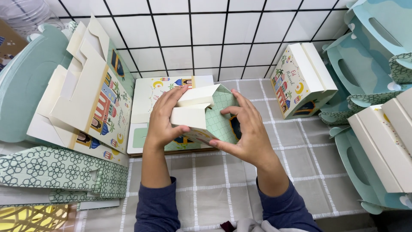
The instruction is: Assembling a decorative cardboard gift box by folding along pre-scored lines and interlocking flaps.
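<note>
Two hands, our left hand [162, 122] and right hand [249, 131], grip a half-folded patterned box [206, 114]; we judge its cream flaps [195, 107] need tucking next.

Grey checked tablecloth [300, 154] — flat box blanks [86, 107], folded box [300, 79], green handled cartons [365, 68]

Flat box stacks [92, 103], tiled wall [206, 34]
</note>
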